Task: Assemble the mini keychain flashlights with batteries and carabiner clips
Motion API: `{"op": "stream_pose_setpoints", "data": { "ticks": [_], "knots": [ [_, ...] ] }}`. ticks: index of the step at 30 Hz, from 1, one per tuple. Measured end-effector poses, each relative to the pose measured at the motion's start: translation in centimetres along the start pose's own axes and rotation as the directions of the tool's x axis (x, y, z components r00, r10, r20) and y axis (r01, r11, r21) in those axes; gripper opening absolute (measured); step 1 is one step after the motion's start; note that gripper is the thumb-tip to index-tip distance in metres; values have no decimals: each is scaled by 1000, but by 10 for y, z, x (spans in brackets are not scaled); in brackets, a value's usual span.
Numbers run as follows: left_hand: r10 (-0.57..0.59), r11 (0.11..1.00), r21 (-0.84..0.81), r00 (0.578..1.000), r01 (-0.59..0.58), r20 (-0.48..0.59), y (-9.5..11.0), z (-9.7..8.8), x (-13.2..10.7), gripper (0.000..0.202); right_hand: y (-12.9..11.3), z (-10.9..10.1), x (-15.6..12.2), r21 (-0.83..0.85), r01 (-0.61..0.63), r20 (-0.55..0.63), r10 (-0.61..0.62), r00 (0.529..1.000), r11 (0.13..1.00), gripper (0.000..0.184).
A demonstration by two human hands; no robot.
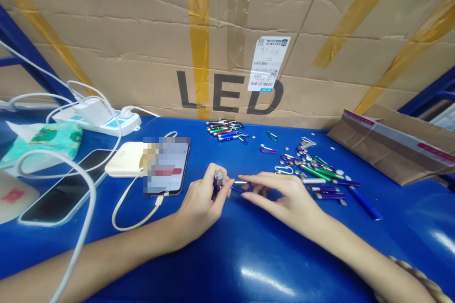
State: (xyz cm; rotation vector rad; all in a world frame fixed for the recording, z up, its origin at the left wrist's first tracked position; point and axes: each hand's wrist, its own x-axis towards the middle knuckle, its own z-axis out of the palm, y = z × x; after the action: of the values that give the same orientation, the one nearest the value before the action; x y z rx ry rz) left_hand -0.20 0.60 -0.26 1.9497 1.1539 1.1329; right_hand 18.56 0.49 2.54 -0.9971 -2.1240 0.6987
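My left hand [201, 201] is closed around a mini flashlight [218, 179], its silver end pointing up and a dark blue body partly hidden by the fingers. Between the two hands is a blue carabiner [242, 184]. My right hand [289, 194] pinches it by its right side with thumb and fingertips, while its left end meets the left thumb and fingertip. Whether the carabiner is joined to the flashlight cannot be made out. Right of my hands lie loose coloured tubes [322, 170], more carabiners [283, 169] and small round parts.
Several flashlights with carabiners [225, 131] lie in a pile at the back. On the left are phones [67, 189], a cream power bank [124, 158], cables and a power strip [106, 123]. A brown cardboard box [394, 151] stands right; a large carton [142, 33] walls the back.
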Motion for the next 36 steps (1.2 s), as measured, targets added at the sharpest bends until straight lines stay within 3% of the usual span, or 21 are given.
{"op": "stream_pose_setpoints", "data": {
  "ticks": [2,5,10,15,18,21,24,26,30,34,36],
  "knots": [
    [26,1000,14,1000,-26,-12,-2,1,-1,12,1,3,-3,-138,190,-59,-199,978,972,28],
    [85,995,56,996,-86,4,-4,1,-3,14,1,5,-5,-237,310,-89,-339,937,921,22],
    [191,979,62,980,-194,61,-7,2,-5,14,0,4,-6,-320,369,-34,-400,916,873,17],
    [202,977,56,977,-206,72,-5,2,-5,15,1,1,-6,-357,368,71,-368,927,858,20],
    [181,983,21,983,-182,38,-3,2,-4,16,0,1,-4,-204,269,16,-271,962,941,21],
    [157,988,-9,988,-157,-9,-2,2,-3,17,-2,2,-1,64,45,-57,-42,997,997,25],
    [128,992,-4,992,-128,-10,-2,2,-2,18,-5,2,3,353,-225,-47,257,965,908,30],
    [114,993,8,993,-114,32,-2,1,-2,17,-7,2,6,474,-319,-25,374,927,821,32],
    [68,998,-16,993,-67,99,1,-2,-2,15,-8,1,8,533,-385,38,434,900,754,31],
    [-15,996,-90,992,27,129,6,-4,0,14,-8,4,6,533,-394,148,376,915,749,28],
    [-34,993,-107,989,49,145,7,-5,1,14,-10,6,4,563,-437,225,379,898,701,32]
  ]
}}
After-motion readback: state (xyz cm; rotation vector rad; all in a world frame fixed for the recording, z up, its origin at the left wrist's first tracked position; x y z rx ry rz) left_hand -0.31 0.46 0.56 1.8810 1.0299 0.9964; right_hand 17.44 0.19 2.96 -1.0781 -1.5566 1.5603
